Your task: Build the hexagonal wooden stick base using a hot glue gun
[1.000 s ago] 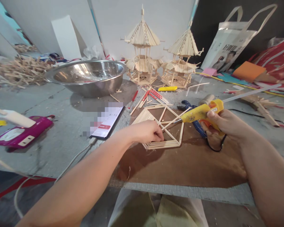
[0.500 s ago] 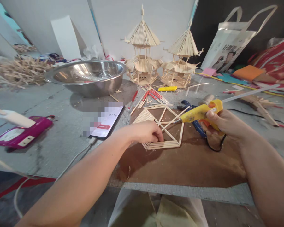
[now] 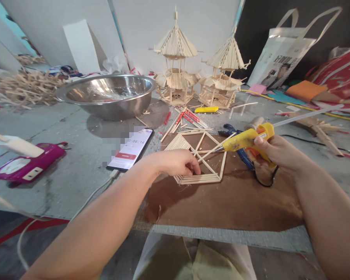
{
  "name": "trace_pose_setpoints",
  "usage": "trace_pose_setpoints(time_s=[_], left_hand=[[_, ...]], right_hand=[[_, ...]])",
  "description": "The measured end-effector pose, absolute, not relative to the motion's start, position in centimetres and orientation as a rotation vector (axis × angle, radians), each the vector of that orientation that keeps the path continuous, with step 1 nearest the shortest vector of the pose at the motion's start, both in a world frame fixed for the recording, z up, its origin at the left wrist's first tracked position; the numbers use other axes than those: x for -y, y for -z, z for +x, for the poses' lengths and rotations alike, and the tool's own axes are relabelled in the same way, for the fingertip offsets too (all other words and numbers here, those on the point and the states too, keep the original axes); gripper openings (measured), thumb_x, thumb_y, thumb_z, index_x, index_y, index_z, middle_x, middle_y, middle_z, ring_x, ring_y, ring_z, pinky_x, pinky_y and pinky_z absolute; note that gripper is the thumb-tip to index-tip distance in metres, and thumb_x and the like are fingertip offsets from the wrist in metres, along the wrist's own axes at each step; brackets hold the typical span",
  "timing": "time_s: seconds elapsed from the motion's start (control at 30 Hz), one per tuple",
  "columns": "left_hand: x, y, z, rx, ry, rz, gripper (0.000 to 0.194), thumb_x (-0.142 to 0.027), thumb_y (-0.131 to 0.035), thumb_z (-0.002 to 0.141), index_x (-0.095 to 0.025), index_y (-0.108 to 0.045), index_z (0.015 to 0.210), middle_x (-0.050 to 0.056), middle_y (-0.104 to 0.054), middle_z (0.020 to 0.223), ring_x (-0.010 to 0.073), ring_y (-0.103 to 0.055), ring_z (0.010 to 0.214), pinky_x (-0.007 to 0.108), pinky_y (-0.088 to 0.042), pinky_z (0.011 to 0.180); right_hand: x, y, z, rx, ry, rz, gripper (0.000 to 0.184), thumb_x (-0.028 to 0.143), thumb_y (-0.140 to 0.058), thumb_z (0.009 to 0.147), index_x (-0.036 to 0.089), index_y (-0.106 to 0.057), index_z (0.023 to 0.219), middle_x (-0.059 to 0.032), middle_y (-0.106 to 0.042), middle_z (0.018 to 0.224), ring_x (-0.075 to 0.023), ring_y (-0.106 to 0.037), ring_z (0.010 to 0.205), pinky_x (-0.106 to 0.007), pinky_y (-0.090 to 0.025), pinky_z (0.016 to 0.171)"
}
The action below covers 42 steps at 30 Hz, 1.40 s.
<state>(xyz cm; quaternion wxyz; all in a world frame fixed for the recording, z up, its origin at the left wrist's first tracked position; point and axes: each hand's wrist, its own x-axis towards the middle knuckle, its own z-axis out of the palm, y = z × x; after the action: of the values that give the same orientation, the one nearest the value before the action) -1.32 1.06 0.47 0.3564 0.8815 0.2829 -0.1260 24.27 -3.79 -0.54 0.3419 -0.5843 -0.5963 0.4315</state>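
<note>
left hand (image 3: 182,163) over the left part of the frame (image 3: 201,179), fingers curled down among its sticks; whether they pinch one, cannot tell, undersides hidden. frame is six-sided, spoked, of thin wooden sticks, lying flat on a brown sheet (image 3: 221,210); far-left wedge filled with close-laid sticks, a few rows along the near edge. right hand (image 3: 275,151) wrapped round a yellow glue gun (image 3: 241,140), nozzle pointing left, beside a slanting stick above the frame; contact unclear. pliers (image 3: 245,159) behind the gun. phone (image 3: 132,149) left of the frame; two stick towers (image 3: 176,42) stand beyond, basin (image 3: 113,107) to their left.
</note>
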Motion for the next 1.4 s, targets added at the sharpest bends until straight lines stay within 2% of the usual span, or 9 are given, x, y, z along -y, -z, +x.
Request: trace_pose_setpoints(time_s=[0.63,0.87,1.17,1.4], left_hand=[[-0.9,-0.6,-1.2,-0.750,0.342,2.289,0.029,-0.016,-0.048,0.066,-0.018,-0.060,0.092,0.001,-0.062,0.083,0.0083,-0.052,0.067,0.016,-0.035,0.057],[-0.4,-0.2,-1.0,-0.740,0.236,2.315,0.036,-0.017,-0.042,0.072,-0.030,-0.055,0.103,-0.003,-0.062,0.094,0.0074,-0.052,0.073,0.016,-0.034,0.063],[0.3,-0.3,-0.3,-0.880,0.151,2.360,0.031,-0.026,-0.044,0.073,-0.030,-0.057,0.100,-0.001,-0.064,0.091,0.0094,-0.052,0.069,0.019,-0.033,0.061],[0.6,0.7,0.8,-1.033,0.023,2.420,0.026,-0.035,-0.047,0.070,-0.020,-0.066,0.080,0.001,-0.063,0.065,0.0099,-0.048,0.055,0.021,-0.031,0.052]], right_hand=[[3.7,0.7,24.5,1.563,-1.123,-1.522,0.045,0.059,-0.042,0.066,0.015,-0.045,0.061,0.0013,-0.046,0.044,-0.0045,-0.035,0.032,-0.019,-0.023,0.032],[3.7,0.8,24.5,1.581,-1.118,-1.507,0.045,0.059,-0.043,0.066,0.015,-0.044,0.060,0.0011,-0.047,0.045,-0.0042,-0.035,0.031,-0.019,-0.023,0.031],[4.0,0.3,24.2,1.593,-1.141,-1.472,0.039,0.055,-0.042,0.070,0.016,-0.043,0.061,0.0013,-0.046,0.046,-0.0049,-0.036,0.033,-0.020,-0.023,0.033],[3.9,0.2,24.2,1.582,-1.092,-1.487,0.043,0.058,-0.040,0.069,0.016,-0.043,0.061,0.0001,-0.046,0.048,-0.0050,-0.036,0.033,-0.021,-0.022,0.034]])
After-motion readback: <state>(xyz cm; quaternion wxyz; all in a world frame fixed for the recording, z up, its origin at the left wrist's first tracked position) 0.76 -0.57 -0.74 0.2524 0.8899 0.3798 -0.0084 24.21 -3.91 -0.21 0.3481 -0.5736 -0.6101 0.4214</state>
